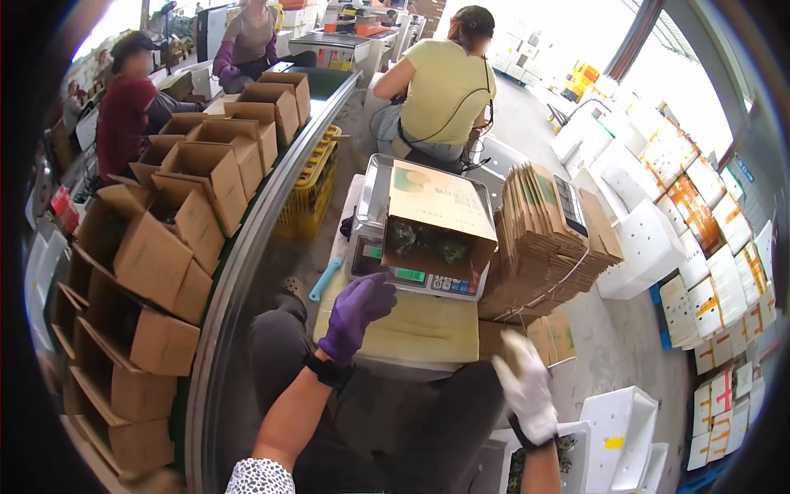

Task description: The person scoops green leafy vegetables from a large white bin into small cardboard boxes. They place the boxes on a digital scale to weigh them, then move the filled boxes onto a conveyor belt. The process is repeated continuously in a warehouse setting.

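A cardboard box (439, 207) lies on its side on a digital weighing scale (415, 278), its near end uncovered and leafy green produce visible inside. My left hand (361, 315), in a purple glove, hovers just in front of the scale's lit display, fingers loosely bent and holding nothing visible. In a white glove, my right hand (528, 386) is to the right above my knee, fingers extended and apart from any box. Below it, a white foam box (577, 469) holds more greens, partly hidden by my wrist. A light-blue-handled tool (326, 280) rests left of the scale.
Uncovered cardboard boxes (203, 179) line a conveyor (247, 272) on the left. Flattened cartons (537, 241), tied in a stack, stand right of the scale with a phone (571, 204) on top. A co-worker (447, 92) sits ahead; others sit beyond the conveyor. Foam boxes (642, 247) fill the right.
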Demonstrator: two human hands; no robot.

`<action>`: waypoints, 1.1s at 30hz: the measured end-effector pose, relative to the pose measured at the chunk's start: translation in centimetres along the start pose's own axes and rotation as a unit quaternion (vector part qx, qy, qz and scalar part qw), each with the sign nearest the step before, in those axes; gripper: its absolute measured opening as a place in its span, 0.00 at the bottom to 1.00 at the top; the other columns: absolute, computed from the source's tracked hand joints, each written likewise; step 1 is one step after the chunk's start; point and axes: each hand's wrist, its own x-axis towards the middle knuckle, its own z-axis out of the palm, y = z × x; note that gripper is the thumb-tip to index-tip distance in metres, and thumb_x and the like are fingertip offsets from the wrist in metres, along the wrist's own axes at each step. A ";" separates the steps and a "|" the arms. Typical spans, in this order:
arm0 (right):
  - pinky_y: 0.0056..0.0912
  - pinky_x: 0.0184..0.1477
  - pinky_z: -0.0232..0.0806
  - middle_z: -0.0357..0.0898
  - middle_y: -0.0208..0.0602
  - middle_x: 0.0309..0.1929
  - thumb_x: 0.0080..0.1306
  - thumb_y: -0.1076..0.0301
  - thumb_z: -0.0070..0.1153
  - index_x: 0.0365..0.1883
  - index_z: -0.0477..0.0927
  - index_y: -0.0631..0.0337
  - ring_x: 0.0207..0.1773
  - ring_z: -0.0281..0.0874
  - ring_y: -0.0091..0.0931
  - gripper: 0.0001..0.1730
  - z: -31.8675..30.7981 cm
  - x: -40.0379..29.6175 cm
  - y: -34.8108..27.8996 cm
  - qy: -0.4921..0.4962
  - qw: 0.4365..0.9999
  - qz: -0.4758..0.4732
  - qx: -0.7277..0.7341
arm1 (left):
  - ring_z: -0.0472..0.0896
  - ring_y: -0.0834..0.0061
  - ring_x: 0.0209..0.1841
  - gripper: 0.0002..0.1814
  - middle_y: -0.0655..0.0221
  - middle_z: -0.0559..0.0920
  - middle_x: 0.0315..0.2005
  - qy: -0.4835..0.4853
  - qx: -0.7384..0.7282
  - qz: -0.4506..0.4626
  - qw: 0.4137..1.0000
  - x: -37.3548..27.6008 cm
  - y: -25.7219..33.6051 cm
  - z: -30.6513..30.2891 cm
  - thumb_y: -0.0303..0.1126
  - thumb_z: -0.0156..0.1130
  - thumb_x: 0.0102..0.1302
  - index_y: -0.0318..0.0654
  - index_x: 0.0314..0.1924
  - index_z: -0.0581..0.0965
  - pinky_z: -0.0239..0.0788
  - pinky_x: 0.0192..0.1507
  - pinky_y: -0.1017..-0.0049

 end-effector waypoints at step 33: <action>0.41 0.59 0.64 0.74 0.57 0.54 0.56 0.64 0.62 0.58 0.70 0.68 0.58 0.71 0.46 0.32 -3.1 -10.8 8.5 -0.040 0.971 0.228 -0.061 | 0.81 0.74 0.43 0.17 0.63 0.82 0.42 0.040 0.083 0.093 0.991 1.6 0.4 0.1 0.35 0.53 0.70 0.32 0.54 0.74 0.72 0.48 0.74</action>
